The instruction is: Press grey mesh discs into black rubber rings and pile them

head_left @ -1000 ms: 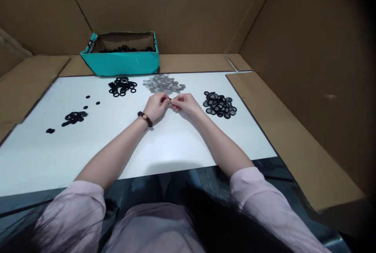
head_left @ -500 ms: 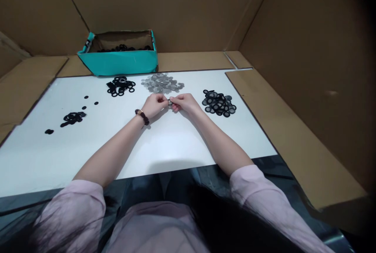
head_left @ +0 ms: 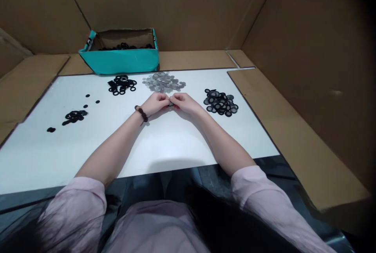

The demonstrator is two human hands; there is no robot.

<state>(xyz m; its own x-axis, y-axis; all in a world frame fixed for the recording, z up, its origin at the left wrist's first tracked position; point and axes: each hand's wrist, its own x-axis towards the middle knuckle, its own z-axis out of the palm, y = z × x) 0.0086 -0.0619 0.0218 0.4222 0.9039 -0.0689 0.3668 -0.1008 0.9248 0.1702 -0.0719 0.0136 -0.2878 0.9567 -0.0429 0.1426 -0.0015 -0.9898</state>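
My left hand (head_left: 158, 103) and my right hand (head_left: 183, 102) meet over the white table, fingertips touching. Between them they pinch a small grey disc (head_left: 170, 104), mostly covered by the fingers; whether a black ring is around it I cannot tell. Just beyond the hands lies a pile of grey discs (head_left: 163, 82). Farther left is a heap of black rings (head_left: 122, 85). To the right of my right hand, a pile of black rings with grey discs inside them (head_left: 221, 103) is spread out.
A turquoise box (head_left: 120, 61) holding black rings stands at the back left. Another group of black pieces (head_left: 75, 116) lies on the left of the white tabletop (head_left: 170, 149), with a few loose black discs (head_left: 51, 129) near it. Cardboard walls (head_left: 199, 10) enclose the back and sides.
My fingertips have drawn closer together around the small grey disc, covering more of it. The whole view has shifted slightly; the piles look the same.
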